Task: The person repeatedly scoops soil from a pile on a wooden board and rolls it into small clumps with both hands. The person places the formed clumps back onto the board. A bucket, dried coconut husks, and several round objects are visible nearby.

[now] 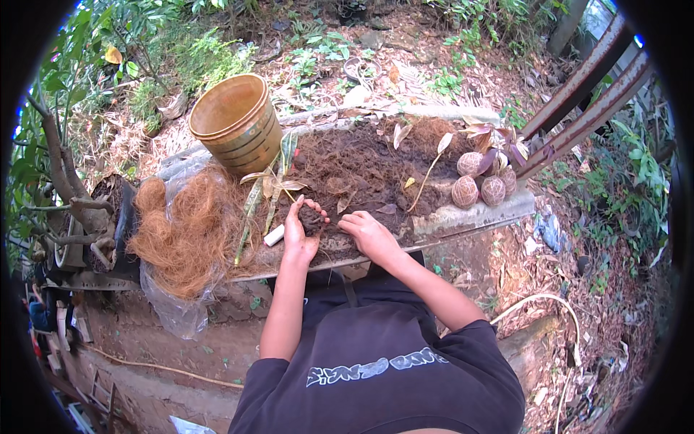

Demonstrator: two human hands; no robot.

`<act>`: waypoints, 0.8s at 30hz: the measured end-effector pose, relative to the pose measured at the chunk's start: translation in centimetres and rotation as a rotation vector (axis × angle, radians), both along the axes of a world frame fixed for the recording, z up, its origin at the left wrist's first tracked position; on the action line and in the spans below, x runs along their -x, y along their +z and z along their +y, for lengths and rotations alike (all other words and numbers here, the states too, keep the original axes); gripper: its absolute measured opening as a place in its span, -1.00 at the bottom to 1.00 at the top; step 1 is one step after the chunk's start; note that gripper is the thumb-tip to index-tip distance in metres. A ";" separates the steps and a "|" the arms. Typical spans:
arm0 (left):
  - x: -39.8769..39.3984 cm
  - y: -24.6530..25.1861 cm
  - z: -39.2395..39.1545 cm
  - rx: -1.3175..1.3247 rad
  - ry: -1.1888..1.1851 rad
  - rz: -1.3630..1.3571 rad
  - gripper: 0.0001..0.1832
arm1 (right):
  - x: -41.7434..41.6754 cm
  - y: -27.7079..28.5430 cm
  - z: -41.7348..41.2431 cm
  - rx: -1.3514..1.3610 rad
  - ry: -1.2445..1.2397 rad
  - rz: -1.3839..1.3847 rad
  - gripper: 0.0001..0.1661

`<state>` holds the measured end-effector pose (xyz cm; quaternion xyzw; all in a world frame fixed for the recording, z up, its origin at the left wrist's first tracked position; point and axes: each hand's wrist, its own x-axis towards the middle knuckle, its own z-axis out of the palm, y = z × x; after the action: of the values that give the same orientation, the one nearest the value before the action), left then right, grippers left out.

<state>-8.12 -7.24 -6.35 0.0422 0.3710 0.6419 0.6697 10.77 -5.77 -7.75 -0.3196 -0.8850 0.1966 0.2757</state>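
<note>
My left hand (301, 233) is cupped around a clump of dark soil (311, 221) above the near edge of the soil heap. My right hand (368, 233) is just to the right, its fingertips bunched low over the soil; whether they pinch anything is hidden. Left of my left hand lies a small white cylinder (274, 236), perhaps a thread spool. Long mottled leaves (250, 211) and some dried ones lie beside it, and a thin stem reaches towards the clump. The dark, fibrous soil (358, 157) spreads across the bench beyond both hands.
Loose brown coconut-like fibre (187, 233) rests on clear plastic (179, 314) at left. A yellowish bucket (236, 127) stands behind it. Several thread-wrapped balls (493, 190), some near purplish leaves, sit at right by rusty metal bars (588, 103). A leafy stem (428, 179) lies on the soil.
</note>
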 end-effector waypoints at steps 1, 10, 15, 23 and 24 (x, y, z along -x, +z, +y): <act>0.0 0.1 0.0 0.002 0.002 0.006 -0.71 | -0.5 0.4 0.2 0.009 -0.024 -0.035 -0.65; 0.3 -0.8 -0.3 -0.011 -0.002 -0.011 -0.73 | -4.0 2.7 0.5 0.033 -0.506 -0.401 -0.81; 0.3 -0.7 -0.5 -0.021 0.004 -0.027 -0.73 | -2.9 2.3 -0.3 -0.038 -0.619 -0.409 -0.80; 0.3 -0.9 -0.3 0.001 0.017 -0.061 -0.70 | -0.9 1.7 -0.9 0.033 -0.636 -0.445 -0.57; 0.4 -0.9 -0.2 -0.003 0.014 -0.062 -0.70 | -0.8 1.7 -0.9 0.058 -0.635 -0.425 -0.50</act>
<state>-8.47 -7.43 -7.23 0.0209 0.3496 0.6480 0.6764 11.55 -6.69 -6.08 -0.6191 -0.7735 0.0558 0.1239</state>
